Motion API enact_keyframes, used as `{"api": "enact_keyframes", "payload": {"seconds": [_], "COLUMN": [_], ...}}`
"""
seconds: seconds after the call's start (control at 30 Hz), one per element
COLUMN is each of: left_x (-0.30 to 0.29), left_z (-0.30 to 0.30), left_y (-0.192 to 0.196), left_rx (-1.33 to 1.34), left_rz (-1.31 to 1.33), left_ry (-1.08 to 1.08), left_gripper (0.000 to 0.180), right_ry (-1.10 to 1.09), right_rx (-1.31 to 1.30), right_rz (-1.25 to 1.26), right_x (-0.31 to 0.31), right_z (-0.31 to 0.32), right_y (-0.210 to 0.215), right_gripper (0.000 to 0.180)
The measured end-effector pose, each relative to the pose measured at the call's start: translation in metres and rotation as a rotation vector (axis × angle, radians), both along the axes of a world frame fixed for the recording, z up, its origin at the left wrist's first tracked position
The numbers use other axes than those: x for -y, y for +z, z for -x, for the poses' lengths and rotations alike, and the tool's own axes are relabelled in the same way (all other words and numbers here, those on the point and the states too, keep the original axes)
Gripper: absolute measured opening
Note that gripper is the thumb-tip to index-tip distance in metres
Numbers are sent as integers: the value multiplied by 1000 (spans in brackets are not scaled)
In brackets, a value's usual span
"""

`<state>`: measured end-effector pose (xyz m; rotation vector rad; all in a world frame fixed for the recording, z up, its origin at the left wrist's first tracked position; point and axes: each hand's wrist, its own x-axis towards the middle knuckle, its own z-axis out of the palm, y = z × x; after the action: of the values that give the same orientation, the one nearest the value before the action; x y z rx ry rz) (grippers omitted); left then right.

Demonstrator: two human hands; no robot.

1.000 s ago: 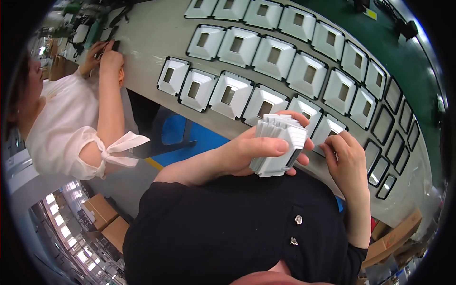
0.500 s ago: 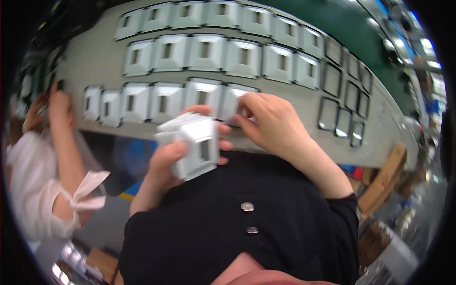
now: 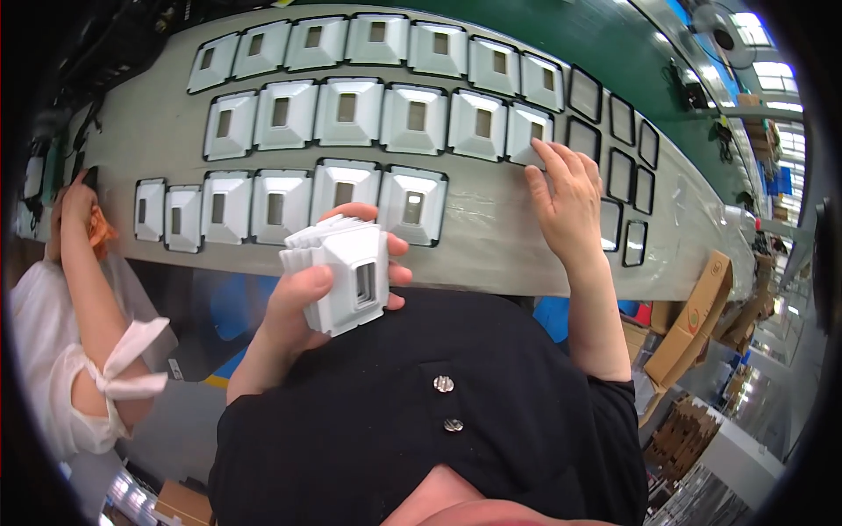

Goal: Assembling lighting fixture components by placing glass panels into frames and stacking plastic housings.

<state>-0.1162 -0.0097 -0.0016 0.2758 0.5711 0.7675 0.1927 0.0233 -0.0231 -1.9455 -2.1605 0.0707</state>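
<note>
My left hand [image 3: 303, 294] is closed around a stack of white plastic covers [image 3: 346, 280], each tapered with a rectangular slot, held in front of my chest. My right hand [image 3: 570, 188] is open over the right part of the table, fingers stretched and nothing seen in them. Its fingertips are at the edge of the last white cover [image 3: 531, 131] in the middle row; I cannot tell if they touch it. Black rectangular frames [image 3: 622, 174] lie beside and partly behind that hand. At the right end of the near row sits another white cover [image 3: 414, 206] with a black rim around it.
Three rows of white covers in black rims [image 3: 349, 114] fill much of the table [image 3: 491, 237]. A co-worker's arm [image 3: 88, 250] rests at the left end. Cardboard [image 3: 688, 311] leans by the table's right front edge; green floor lies beyond the far edge.
My right hand has left the last near-row cover and moved right to the black frames, its fingers now straighter. The left hand still holds the stack. The whole view has shifted slightly.
</note>
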Motion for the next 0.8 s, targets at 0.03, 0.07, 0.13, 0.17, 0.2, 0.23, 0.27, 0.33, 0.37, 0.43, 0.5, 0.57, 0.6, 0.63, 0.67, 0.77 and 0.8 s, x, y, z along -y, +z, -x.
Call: {"api": "enact_keyframes", "payload": {"seconds": [0.03,0.07,0.13,0.17,0.2,0.23,0.27,0.33,0.37,0.43,0.5,0.57,0.6,0.63,0.67,0.77,0.8], "left_x": [0,1,-2,-3,-6,-5,-4,-2,3,11,15,8,11,14,15,24,24], "left_z": [-1,-3,-10,-15,-20,-27,-34,-49,-55,-71,-82,-91,-89,-85,-79,-95,-99], "left_y": [0,1,2,0,2,8,15,26,24,23,16,-8,-2,2,5,2,3], "left_rx": [12,13,18,51,62,15,-31,-62,19,-13,-37,-53,-67,-68,-66,-124,-177], "left_rz": [3,5,23,18,10,22,34,34,2,-11,-49,-92,-92,-88,-81,-77,-95], "left_ry": [6,12,-2,-3,-14,-9,-4,7,6,24,22,20,8,3,-7,61,69], "left_gripper": [82,81,79,76,72,76,79,79,68,68,69,69,69,70,71,76,80], "right_ry": [11,17,25,43,56,68,96,145,166,214,245,281,273,259,240,293,305], "right_rx": [11,3,13,-4,-18,-59,-88,-147,-175,-212,-236,-268,-268,-279,-286,-327,-382], "right_rz": [-1,9,19,33,52,78,95,118,113,111,58,14,-19,-26,-30,-74,-95], "right_x": [-1,-2,-3,-4,-5,-5,-6,-8,-9,-7,-10,-20,-15,-11,-9,-13,-13], "right_z": [2,1,0,-1,-2,-4,-5,-11,-14,-20,-24,-28,-23,-16,-9,-17,-20], "right_y": [1,1,0,0,2,7,9,13,14,11,1,-23,-19,-16,-13,-19,-20], "right_gripper": [38,38,37,37,36,36,36,36,36,36,37,37,36,36,35,32,32]}}
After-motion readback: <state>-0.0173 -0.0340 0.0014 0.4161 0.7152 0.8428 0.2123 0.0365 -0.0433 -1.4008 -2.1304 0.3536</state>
